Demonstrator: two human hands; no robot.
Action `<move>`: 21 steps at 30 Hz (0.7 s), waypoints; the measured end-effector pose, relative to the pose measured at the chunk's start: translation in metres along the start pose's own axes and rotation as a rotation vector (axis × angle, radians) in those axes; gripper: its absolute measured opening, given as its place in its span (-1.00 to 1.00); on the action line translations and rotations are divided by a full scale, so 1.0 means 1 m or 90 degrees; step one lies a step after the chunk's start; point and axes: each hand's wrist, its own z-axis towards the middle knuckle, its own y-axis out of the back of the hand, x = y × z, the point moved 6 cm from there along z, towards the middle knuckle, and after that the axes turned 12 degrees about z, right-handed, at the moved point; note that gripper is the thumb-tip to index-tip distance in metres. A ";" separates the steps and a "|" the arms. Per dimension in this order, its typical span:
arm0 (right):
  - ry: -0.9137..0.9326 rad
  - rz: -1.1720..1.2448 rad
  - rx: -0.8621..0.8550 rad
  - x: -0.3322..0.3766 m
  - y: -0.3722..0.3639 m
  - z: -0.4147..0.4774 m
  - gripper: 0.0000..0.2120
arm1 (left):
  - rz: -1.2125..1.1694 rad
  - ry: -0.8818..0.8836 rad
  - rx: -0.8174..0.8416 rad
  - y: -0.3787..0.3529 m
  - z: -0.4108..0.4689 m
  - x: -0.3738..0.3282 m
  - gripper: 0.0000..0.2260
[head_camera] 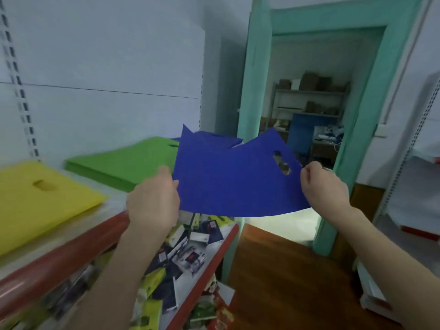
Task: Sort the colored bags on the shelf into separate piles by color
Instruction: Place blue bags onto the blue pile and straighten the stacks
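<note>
A flat blue bag (233, 182) with an oval handle hole hangs in the air in front of me, above the shelf's right end. My left hand (153, 201) grips its left edge and my right hand (323, 186) pinches its right edge beside the hole. A pile of green bags (123, 165) lies on the white shelf (114, 201) behind my left hand. A pile of yellow bags (40, 201) lies at the left. Behind the held bag, the edge of more blue bags (226, 139) shows on the shelf.
The shelf has a red front rail (59, 260). A lower shelf (185, 263) below holds several small packets and cards. A teal door frame (366, 115) opens to a back room on the right. Another white shelf unit (414, 186) stands far right over wooden floor (281, 277).
</note>
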 end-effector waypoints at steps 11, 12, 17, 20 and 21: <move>0.000 0.060 -0.018 -0.044 -0.095 0.183 -0.72 | -0.001 0.048 0.007 -0.093 0.147 -0.080 -0.79; 0.007 0.069 -0.015 -0.046 -0.107 0.199 -0.72 | -0.007 0.054 -0.014 -0.099 0.155 -0.085 -0.79; 0.095 0.142 0.015 -0.044 -0.168 0.295 -0.71 | 0.026 0.121 -0.081 -0.123 0.194 -0.106 -0.78; 0.149 0.202 0.057 -0.033 -0.204 0.354 -0.71 | 0.097 0.175 -0.098 -0.134 0.221 -0.116 -0.80; 0.170 0.210 0.072 -0.029 -0.216 0.371 -0.71 | 0.123 0.193 -0.093 -0.138 0.228 -0.119 -0.80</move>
